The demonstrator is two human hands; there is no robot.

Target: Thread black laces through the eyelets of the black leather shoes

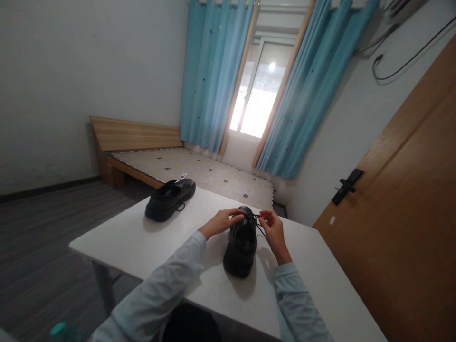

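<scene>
A black lace-up shoe rests on the white table, its heel toward me and its toe pointing away. My left hand reaches in from the left over the front of the shoe, with thumb and fingers closed at the lacing. On the other side, my right hand pinches the dark shoelace between thumb and fingertips, just right of the shoe. The lace between the hands is thin, and its exact knot or loop is too small to make out. A second black shoe stands farther left, a lace loop hanging at its side.
Beyond the table is a bed with a patterned mattress and wooden headboard. Blue curtains flank a bright window. A wooden door with a black handle is close on the right. A green cap shows at lower left.
</scene>
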